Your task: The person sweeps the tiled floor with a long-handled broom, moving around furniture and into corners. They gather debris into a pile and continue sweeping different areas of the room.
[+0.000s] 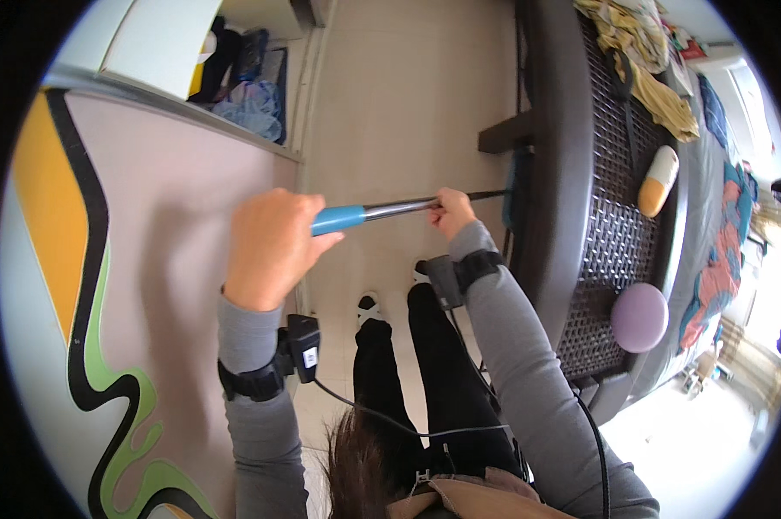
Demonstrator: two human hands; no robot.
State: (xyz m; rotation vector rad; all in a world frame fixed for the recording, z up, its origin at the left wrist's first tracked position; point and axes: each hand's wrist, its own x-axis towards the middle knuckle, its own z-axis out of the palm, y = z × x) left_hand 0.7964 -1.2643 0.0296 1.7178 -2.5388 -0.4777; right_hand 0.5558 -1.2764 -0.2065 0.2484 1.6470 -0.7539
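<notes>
My left hand (pixel 268 245) is closed around the blue grip (pixel 339 220) at the near end of a long metal pole (pixel 398 208). Farther along the same pole, my right hand (pixel 454 211) grips the shaft. The pole runs to the right towards a dark blue edge (pixel 510 194), perhaps the head of a mop or broom, mostly hidden beside the dark wooden bed frame (pixel 552 162). Both wrists wear black straps with small boxes and cables.
Pale floor tiles (pixel 397 84) lie between the bed and a painted cabinet door (pixel 189 168). An open compartment holds plastic bags (pixel 254 107). On the bed's woven panel (pixel 617 253) rest a capsule-shaped cushion (pixel 658 181), a purple round object (pixel 640 318) and yellow cloth (pixel 663 104).
</notes>
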